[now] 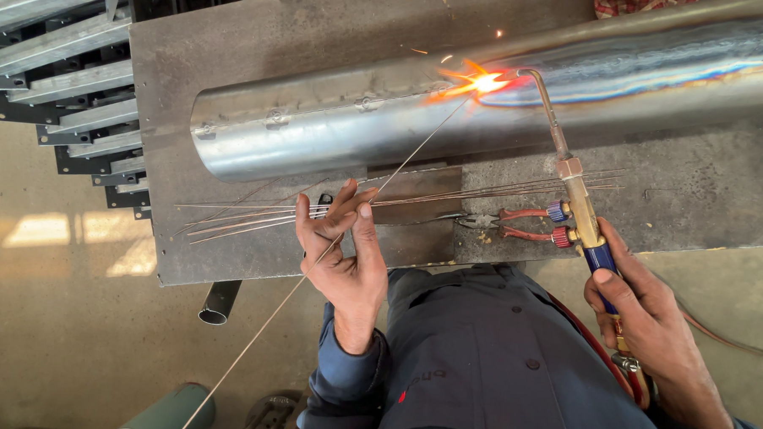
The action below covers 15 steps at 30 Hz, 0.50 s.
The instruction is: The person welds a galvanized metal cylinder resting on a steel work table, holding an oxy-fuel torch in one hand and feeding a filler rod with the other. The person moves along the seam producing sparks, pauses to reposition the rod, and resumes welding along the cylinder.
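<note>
A long steel pipe (pixel 317 128) lies across a dark metal worktable (pixel 235 57). My right hand (pixel 640 321) grips the blue handle of a gas torch (pixel 578 200); its bent tip burns with a bright orange flame (pixel 479 83) on the pipe's seam, throwing sparks. My left hand (pixel 346 247) pinches a thin filler rod (pixel 400 160) between thumb and fingers. The rod runs up to the flame and trails down past my arm toward the floor.
Several spare rods (pixel 246 218) and red-handled pliers (pixel 516 223) lie on the table in front of the pipe. Stacked angle-iron frames (pixel 65 68) stand at the left. A dark tube (pixel 219 302) sticks out under the table; a green cylinder (pixel 172 410) is on the floor.
</note>
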Motion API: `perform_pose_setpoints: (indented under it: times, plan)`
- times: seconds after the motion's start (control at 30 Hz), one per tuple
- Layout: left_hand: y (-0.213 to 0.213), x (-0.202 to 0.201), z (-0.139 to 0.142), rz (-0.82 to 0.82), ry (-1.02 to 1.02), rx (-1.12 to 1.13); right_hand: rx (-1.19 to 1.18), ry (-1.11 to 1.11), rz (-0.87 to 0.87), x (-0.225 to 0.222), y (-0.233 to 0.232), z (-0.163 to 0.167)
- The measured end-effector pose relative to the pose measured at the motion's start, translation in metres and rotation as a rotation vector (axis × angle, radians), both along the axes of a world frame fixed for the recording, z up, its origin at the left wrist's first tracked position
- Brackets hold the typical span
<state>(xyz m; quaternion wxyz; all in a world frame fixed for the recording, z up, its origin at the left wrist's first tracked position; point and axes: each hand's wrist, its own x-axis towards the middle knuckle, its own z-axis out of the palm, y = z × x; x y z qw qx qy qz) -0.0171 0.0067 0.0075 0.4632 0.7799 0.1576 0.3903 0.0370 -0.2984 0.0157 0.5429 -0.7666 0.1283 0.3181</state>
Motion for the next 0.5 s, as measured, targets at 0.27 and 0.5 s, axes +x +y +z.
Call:
perform_pose_setpoints:
  times: [0.27,0.5]
  plan:
    - [0.0004,0.0003,0.0001,0.003,0.002,-0.004,0.008,-0.002,0.010,0.0003,0.0004,0.0000]
    - [0.0011,0.0003,0.0001,0.003,0.008,0.040,-0.024,0.015,0.009,-0.0002,0.0019,0.0011]
